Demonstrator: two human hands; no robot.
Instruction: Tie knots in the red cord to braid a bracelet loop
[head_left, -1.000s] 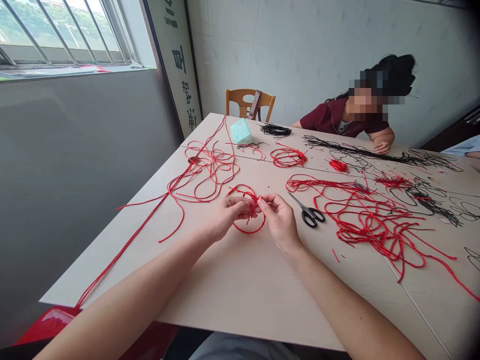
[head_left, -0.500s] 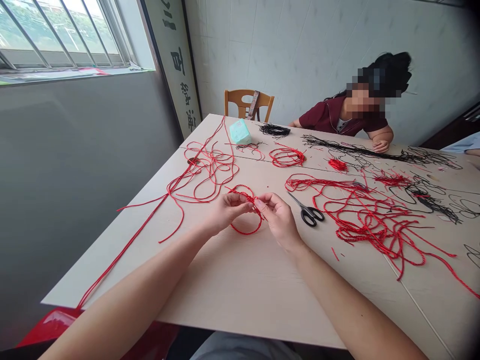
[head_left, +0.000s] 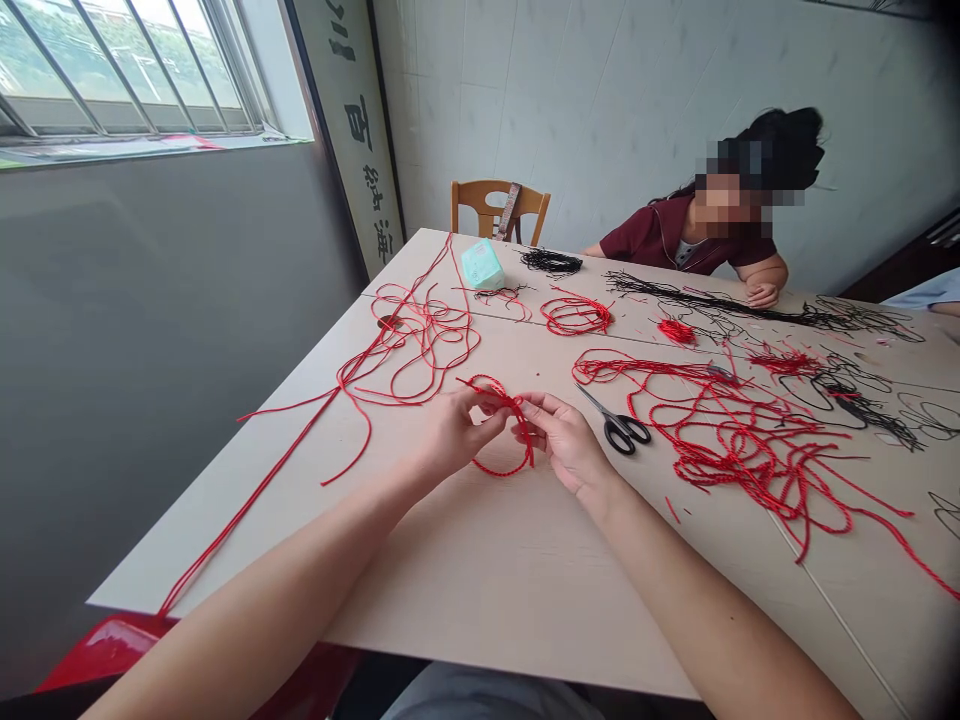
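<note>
A looped red braided cord [head_left: 501, 471] is held just above the near part of the table, its ring hanging below my fingers. My left hand [head_left: 463, 428] pinches it from the left, thumb against the bent fingers. From the right, my right hand [head_left: 564, 438] grips the same cord between thumb and forefinger, with short ends hanging beside it. The exact knot between the fingertips is partly hidden. Black-handled scissors [head_left: 621, 428] lie just right of my right hand, blades pointing up and left.
Loose red cords [head_left: 739, 450] sprawl across the right side; thinner red cords [head_left: 420, 335] lie left. Farther back are a coiled red bundle [head_left: 576, 314], a pale green packet [head_left: 482, 265] and black cords [head_left: 720, 297]. A person in maroon [head_left: 652, 232] sits across the table [head_left: 465, 570].
My two hands have shifted slightly right with the cord. The ring has turned, and its ends now hang lower beside my right fingers.
</note>
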